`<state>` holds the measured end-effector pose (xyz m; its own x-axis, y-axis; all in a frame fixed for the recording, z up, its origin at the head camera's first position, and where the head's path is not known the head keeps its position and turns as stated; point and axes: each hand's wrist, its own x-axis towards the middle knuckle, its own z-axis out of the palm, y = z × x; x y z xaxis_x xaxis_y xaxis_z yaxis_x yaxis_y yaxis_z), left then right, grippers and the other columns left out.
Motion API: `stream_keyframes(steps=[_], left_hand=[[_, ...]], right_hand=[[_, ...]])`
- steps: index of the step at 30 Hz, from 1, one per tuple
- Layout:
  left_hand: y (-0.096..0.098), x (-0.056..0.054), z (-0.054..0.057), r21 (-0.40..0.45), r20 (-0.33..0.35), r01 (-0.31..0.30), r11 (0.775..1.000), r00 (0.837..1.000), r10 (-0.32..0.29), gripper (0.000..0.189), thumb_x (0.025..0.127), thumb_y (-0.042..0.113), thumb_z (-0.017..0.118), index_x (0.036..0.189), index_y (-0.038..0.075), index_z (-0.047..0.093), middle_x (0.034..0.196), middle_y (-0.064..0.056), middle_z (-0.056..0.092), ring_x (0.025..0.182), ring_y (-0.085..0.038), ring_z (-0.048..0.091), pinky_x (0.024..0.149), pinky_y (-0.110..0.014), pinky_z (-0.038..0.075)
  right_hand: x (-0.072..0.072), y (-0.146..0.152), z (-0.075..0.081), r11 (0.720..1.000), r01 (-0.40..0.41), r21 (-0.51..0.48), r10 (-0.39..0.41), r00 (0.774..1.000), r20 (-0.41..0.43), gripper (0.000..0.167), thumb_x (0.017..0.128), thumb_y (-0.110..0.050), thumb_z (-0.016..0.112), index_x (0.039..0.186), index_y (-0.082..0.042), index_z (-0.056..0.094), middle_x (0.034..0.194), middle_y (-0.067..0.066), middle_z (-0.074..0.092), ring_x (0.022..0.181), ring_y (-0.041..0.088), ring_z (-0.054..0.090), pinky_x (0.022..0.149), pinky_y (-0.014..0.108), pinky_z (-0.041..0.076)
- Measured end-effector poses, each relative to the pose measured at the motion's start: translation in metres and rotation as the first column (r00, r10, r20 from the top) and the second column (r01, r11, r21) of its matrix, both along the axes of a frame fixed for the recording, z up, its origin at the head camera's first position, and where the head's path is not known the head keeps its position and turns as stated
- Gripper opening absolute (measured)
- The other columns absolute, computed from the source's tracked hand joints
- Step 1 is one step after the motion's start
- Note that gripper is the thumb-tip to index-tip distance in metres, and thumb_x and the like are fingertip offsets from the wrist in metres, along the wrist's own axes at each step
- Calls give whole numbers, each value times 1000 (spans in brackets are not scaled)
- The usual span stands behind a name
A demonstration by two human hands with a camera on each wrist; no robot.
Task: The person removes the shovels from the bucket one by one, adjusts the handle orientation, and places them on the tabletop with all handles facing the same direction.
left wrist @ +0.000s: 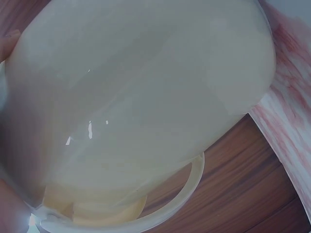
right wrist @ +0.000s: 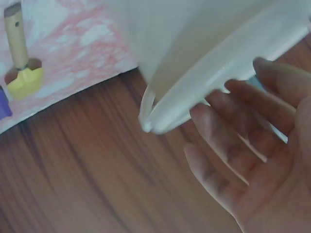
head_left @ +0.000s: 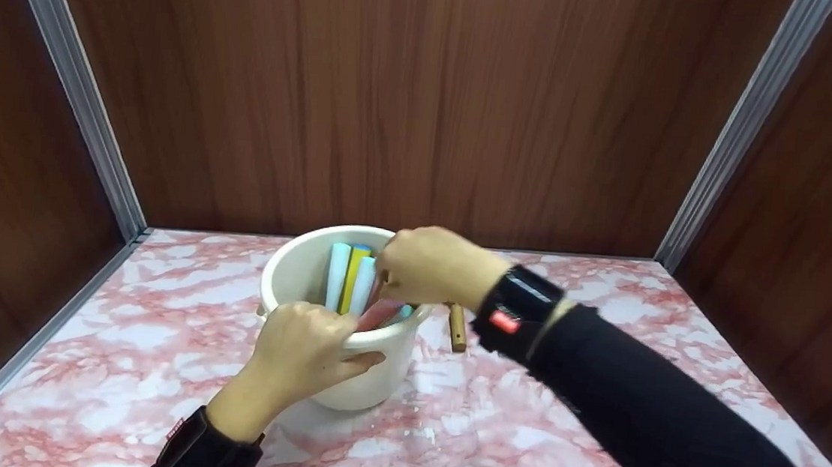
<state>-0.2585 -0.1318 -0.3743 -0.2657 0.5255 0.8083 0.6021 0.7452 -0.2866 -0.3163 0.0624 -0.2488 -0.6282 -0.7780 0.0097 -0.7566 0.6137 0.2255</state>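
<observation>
One white bucket (head_left: 373,380): centre of the head frame, standing on the bench, its round mouth towards the camera.
Left hand (head_left: 304,348): lower centre of the frame, at the near rim; its grip is closed round the bucket's edge, knuckles over the top, thumb along the outer wall.
Right hand (head_left: 432,265): just right of centre, over the right side of the mouth; the right wrist view shows its grip wide, fingers apart and slightly bent beside the rim. Whether it touches anything inside, I cannot tell.
Bucket contents: two pale blue sticks, one at the left (head_left: 338,275) and one at the right (head_left: 362,285), with a yellow stick (head_left: 353,277) between them, all leaning upright left of the right hand; a pink piece (head_left: 379,313) lies low, between both hands.
Bucket handle (left wrist: 195,178): a white loop, bottom of the left wrist frame.
Wooden-handled tool (head_left: 458,331): on the bench, right of the bucket; upper left of the right wrist frame it shows a yellow head (right wrist: 26,85), near a purple thing (right wrist: 4,104) cut off by the left edge.
Bench (head_left: 556,434): pink and white marbling across the lower frame.
Wood panel (head_left: 413,98): fills the upper frame.
</observation>
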Motion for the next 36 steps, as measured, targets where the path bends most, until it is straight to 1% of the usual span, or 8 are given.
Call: stream_keyframes(steps=[3,6,11,15,20,27,31,36], left_hand=[[-1,-1,0,2,-6,-2,1000,1000,2,58,68,53,96,63,17,51,51,5,49,41,-19,50,40,-35,35],[-1,-1,0,7,-18,-2,1000,1000,2,56,68,52,96,65,17,52,52,6,48,41,-19,49,40,-35,35],[1,-1,-1,7,-20,-5,1000,1000,5,52,70,52,94,70,18,54,52,6,46,41,-19,50,40,-35,35],[1,-1,-1,10,-10,1,1000,1000,-1,53,71,52,94,69,18,54,52,6,46,42,-17,49,40,-34,34],[0,-1,0,13,-2,-3,1000,1000,3,54,69,51,95,68,18,54,52,5,46,42,-16,48,41,-33,34],[-1,-3,0,-2,-17,-19,1000,1000,19,58,66,54,96,65,17,52,51,6,46,41,-17,47,41,-34,35],[-2,-2,-2,-15,-20,-18,1000,1000,17,60,66,56,96,64,16,51,52,7,45,42,-14,44,41,-33,35],[-4,-2,-2,-24,-8,-17,1000,1000,17,62,68,57,96,65,16,50,52,7,43,44,-12,36,41,-33,36]], right_hand=[[2,-18,-7,997,17,74,-21,998,56,21,96,-37,78,94,-16,81,85,-4,74,78,17,66,75,37,56],[2,-31,-15,994,55,98,-66,991,113,27,93,-39,82,82,-15,76,74,-5,64,72,15,55,65,31,47],[-1,-40,-29,992,58,116,-70,992,101,35,90,-27,81,67,-15,57,67,-4,46,67,14,44,59,29,36],[-1,-41,-38,992,61,111,-76,988,133,39,91,-23,78,64,-18,50,63,-6,43,65,15,43,60,30,36],[-4,-43,-40,993,41,113,-56,990,127,39,92,-20,74,63,-19,48,62,-7,42,63,15,43,59,31,39],[-9,-41,-30,990,36,133,-50,993,109,32,95,-26,71,68,-16,56,69,-4,48,67,16,46,62,33,42],[-11,-33,-15,987,56,152,-71,993,97,37,102,-40,68,76,-14,63,71,-2,51,69,18,47,66,36,46],[-13,-13,6,992,82,100,-90,992,84,38,101,-50,69,91,-14,73,79,-1,62,72,19,55,74,38,53]])
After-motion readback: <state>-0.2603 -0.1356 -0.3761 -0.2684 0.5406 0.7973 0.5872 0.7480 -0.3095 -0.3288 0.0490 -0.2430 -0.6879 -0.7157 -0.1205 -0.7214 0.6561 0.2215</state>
